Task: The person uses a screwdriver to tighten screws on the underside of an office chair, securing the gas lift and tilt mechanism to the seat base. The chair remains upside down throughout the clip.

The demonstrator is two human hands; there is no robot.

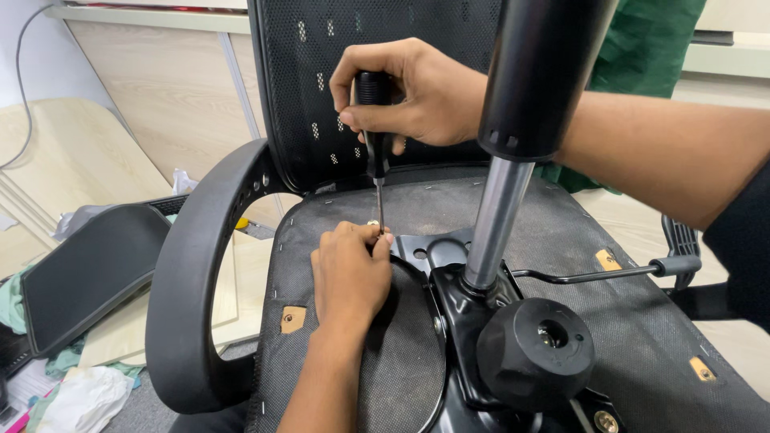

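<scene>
On the upturned black chair underside [626, 321], my right hand [417, 92] grips the black-handled screwdriver [375, 128] upright while my left hand [349, 277] pinches the small screw [373, 224]; next, align carefully.

The gas cylinder [499, 216] is mounted on the seat underside [513, 208]. Left of the cylinder, the screwdriver [374, 144] is held upright by the right hand [417, 92], above the left hand [349, 277]. The armrest [192, 273] is placed farther left.
</scene>
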